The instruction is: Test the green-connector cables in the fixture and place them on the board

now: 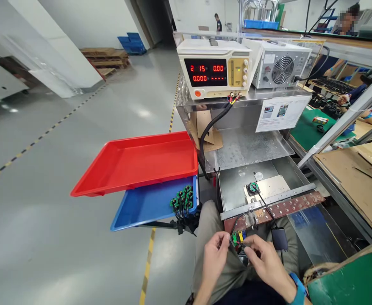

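Low in front of my lap, my left hand (pixel 217 250) is closed in a pinch at the fingertips; what it holds is too small to make out. Facing it, my right hand (pixel 267 256) pinches a thin dark wire (pixel 242 245). Between the two sit green and yellow clip-like connectors (pixel 238 236), under the edge of a reddish-brown strip (pixel 276 210) with metal studs. A black power adapter (pixel 279 239) hangs over that edge beside my right hand. Its cable runs up to a round green circuit board (pixel 253 187) on a metal plate in the drawer.
A bench power supply (pixel 214 70) with red digits stands above a metal shelf (pixel 246 148). To the left, a red tray (pixel 148 161) overlaps a blue tray (pixel 144 205) holding several green boards with black cables (pixel 182 201). Co-workers sit beyond the right-hand frame post (pixel 341 112).
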A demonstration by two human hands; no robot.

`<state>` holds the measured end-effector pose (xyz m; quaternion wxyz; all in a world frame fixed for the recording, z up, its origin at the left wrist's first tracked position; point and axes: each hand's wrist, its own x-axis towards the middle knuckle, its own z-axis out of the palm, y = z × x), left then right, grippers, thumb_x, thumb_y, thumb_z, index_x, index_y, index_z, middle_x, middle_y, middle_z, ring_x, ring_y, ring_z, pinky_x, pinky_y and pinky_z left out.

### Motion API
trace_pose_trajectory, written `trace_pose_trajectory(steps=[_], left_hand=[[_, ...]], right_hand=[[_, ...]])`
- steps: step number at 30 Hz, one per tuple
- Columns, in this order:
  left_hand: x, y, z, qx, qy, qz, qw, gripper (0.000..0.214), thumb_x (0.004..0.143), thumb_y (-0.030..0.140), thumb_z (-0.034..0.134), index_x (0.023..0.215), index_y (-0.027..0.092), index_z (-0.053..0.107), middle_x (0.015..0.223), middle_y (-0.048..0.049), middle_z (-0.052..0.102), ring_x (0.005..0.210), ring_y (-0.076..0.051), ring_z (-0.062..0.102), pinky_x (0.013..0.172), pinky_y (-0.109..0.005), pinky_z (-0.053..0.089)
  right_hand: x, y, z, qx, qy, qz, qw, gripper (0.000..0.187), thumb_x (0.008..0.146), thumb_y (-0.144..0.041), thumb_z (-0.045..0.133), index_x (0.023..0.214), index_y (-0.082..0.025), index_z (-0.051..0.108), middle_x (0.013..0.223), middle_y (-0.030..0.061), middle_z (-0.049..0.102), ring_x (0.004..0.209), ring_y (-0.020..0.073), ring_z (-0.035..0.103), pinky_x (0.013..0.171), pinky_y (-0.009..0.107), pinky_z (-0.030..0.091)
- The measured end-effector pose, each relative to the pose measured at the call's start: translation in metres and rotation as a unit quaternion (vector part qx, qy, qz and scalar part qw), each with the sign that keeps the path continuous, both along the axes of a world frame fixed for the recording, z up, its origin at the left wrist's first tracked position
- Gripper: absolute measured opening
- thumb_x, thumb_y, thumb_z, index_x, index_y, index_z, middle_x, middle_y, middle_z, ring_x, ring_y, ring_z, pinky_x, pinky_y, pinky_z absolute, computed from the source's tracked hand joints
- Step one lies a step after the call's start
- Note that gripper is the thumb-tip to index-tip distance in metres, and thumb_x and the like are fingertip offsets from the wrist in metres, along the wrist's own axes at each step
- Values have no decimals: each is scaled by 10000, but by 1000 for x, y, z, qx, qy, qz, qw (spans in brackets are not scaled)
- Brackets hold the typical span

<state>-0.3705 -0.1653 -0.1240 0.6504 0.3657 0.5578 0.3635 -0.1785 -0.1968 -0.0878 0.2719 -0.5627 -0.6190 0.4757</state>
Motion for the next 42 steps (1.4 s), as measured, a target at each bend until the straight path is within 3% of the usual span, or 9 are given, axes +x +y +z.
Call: trace_pose_trajectory(steps=[3,8,14,19,26,31,37,42], left_hand=[[3,-12,-14,99,154,78,980,459,873,618,576,904,171,676,703,-9,627,676,-158,562,673,-274,449],[9,-28,-15,184,244,25,952,311,953,451,515,1025,219,710,1044,-88,739,912,-224,698,781,-313,546],[12,-28,-20,311,370,-51,874,273,968,243,476,1121,205,699,1079,-86,740,987,-209,716,840,-308,586],[9,-26,-30,354,439,-92,821,364,880,48,472,1151,175,679,1066,-77,738,970,-214,721,796,-317,606],[7,-22,-38,411,446,-70,792,336,890,64,450,1109,189,673,994,-60,738,903,-191,728,737,-277,602],[5,-20,-56,456,447,-38,769,335,897,90,414,1071,194,681,964,-63,745,854,-179,735,717,-250,595],[1,-21,-83,447,422,-35,788,326,951,185,394,1093,198,688,976,-83,746,870,-181,734,726,-240,593],[4,-21,-84,433,412,-17,802,363,994,267,345,1067,209,696,949,-82,744,848,-188,731,709,-245,585]], right_hand=[[-15,4,-13,11,-36,-29,999,252,992,-387,476,977,-191,633,642,0,602,568,156,523,554,260,340],[-31,11,-21,30,-91,-37,995,159,951,-268,475,839,-208,571,625,-6,592,532,151,516,554,265,302],[-37,22,-28,33,-142,-30,989,155,886,-154,457,776,-208,552,660,3,623,581,158,570,589,260,304],[-44,28,-30,25,-169,-35,985,146,842,-104,470,757,-201,538,659,6,618,624,167,582,615,270,300],[-46,28,-39,17,-154,-34,987,147,823,-83,477,746,-197,530,673,-2,599,634,153,566,616,259,290],[-48,29,-43,16,-159,-36,987,164,792,-45,482,754,-195,538,633,-20,547,595,139,504,587,264,246],[-49,31,-42,3,-144,-32,989,199,758,0,489,710,-193,502,615,-34,510,593,123,452,592,276,211],[-49,34,-42,1,-150,-34,988,204,764,19,507,739,-176,562,683,-4,606,665,138,527,623,269,248]])
